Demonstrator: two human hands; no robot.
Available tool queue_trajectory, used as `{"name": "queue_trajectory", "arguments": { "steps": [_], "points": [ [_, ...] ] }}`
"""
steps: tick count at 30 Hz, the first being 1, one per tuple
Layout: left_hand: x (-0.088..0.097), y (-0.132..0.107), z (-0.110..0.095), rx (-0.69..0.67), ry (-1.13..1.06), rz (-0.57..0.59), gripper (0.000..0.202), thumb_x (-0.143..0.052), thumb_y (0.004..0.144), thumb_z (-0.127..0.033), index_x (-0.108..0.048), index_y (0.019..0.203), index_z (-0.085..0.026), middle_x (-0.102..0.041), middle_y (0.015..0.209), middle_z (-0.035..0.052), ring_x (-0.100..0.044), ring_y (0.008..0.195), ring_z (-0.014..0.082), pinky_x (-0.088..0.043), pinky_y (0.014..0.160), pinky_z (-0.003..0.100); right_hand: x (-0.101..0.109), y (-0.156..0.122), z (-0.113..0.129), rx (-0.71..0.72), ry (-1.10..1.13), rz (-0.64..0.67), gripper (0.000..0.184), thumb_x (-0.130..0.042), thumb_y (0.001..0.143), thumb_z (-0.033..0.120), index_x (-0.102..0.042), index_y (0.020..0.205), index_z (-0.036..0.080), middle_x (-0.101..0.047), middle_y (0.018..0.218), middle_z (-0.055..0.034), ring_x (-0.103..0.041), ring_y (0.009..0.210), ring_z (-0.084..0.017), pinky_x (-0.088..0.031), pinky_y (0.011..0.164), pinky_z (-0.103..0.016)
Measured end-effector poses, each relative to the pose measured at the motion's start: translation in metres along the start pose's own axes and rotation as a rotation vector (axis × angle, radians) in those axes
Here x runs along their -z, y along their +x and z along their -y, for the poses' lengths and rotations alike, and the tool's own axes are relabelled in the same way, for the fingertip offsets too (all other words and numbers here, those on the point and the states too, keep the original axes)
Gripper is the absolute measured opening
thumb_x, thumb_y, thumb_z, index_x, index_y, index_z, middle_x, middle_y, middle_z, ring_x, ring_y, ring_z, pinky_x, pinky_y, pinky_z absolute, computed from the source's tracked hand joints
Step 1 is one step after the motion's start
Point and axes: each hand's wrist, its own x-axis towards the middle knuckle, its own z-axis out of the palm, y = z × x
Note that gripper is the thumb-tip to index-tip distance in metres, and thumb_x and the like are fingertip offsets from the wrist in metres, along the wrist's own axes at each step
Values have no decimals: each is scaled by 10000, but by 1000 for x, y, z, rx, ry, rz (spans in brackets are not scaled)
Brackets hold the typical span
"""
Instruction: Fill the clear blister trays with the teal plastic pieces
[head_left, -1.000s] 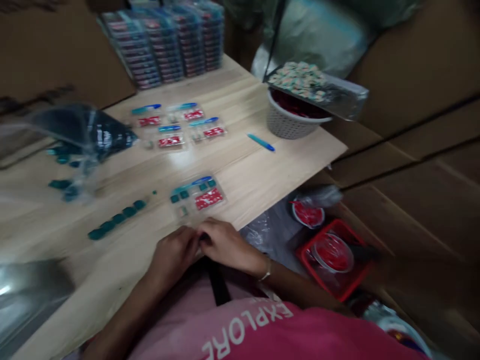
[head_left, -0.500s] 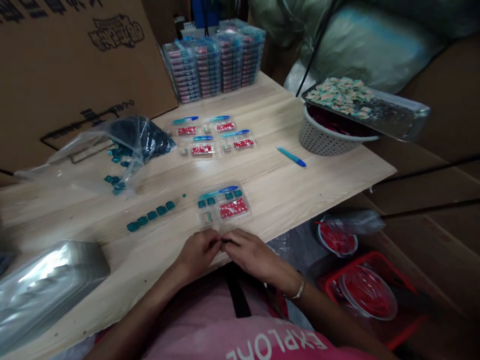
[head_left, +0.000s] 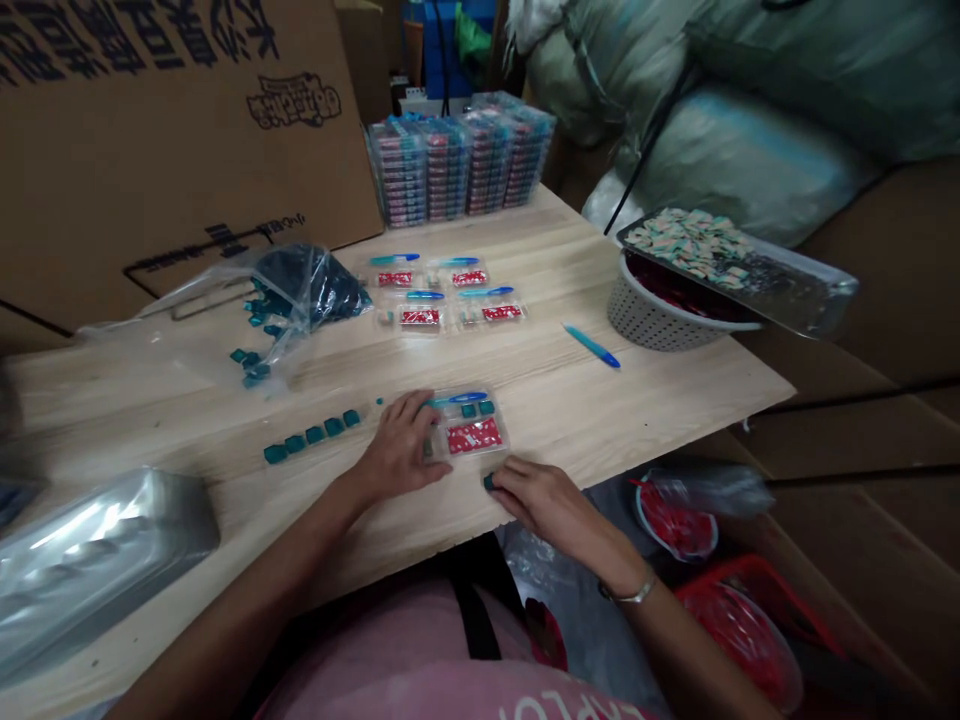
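Observation:
My left hand point(head_left: 401, 445) straddles the left end of a clear plastic tray point(head_left: 504, 440), fingers at its far side and thumb at its near edge. A blue pen point(head_left: 469, 398), a red patterned packet point(head_left: 475, 436) and teal square pieces point(head_left: 478, 410) lie in the tray. The hand hides its left compartments. Just below the tray's near edge, my right hand point(head_left: 541, 500) pinches a small teal square piece point(head_left: 489, 482) between thumb and fingers. A row of several teal pieces point(head_left: 314, 434) lies left of my left hand.
Several filled trays point(head_left: 420, 318) lie farther back, before tall tray stacks point(head_left: 450, 170). A plastic bag point(head_left: 300, 290) spills teal pieces at left. Right are a loose pen point(head_left: 592, 346) and a grey basket point(head_left: 652, 310) under a metal tray point(head_left: 795, 290). Clear plastic trays point(head_left: 112, 560) sit front left.
My hands were together at the table's near edge and have parted. The left moved forward onto the tray; the right moved right with a teal piece showing in its fingers. The view shifted slightly.

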Motion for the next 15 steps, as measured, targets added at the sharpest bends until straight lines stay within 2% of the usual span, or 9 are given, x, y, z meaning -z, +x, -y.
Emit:
{"name": "queue_trajectory", "arguments": {
  "steps": [3,6,10,13,15],
  "points": [
    [0,1,4,33,-37,5,573,-803,565,-422,-493,981,-180,-346,1450,208,-285,1348,420,-306,1055,587,10,-1,-6,5,156,-71,123,-500,916,145,-578,834,193,-568,877,-42,-573,779,-148,-469,667,-258],
    [3,2,8,16,-84,30,572,-808,547,-418,-483,956,-187,-402,1389,190,-344,1297,398,-339,1030,579,22,2,-19,-30,278,-261,90,-511,889,162,-566,829,200,-563,905,-58,-576,808,-158,-486,678,-274],
    [4,1,13,2,-200,-27,579,-805,557,-452,-482,968,-203,-417,1360,153,-377,1267,368,-361,1022,568,28,11,-44,-156,319,-499,96,-536,864,223,-559,772,209,-573,849,-49,-551,724,-158,-470,616,-281],
    [2,-1,16,24,-304,-60,564,-793,585,-448,-484,987,-203,-428,1344,150,-383,1272,356,-362,1033,554,24,19,-56,-215,343,-572,111,-545,852,249,-548,749,206,-559,787,-25,-521,648,-138,-441,570,-260],
    [3,-4,15,29,-350,-84,574,-795,587,-432,-478,1008,-206,-435,1334,152,-392,1268,350,-353,1044,551,20,26,-55,-201,336,-553,105,-539,853,234,-543,752,206,-550,776,-16,-523,648,-134,-435,572,-249]
  ]
}}
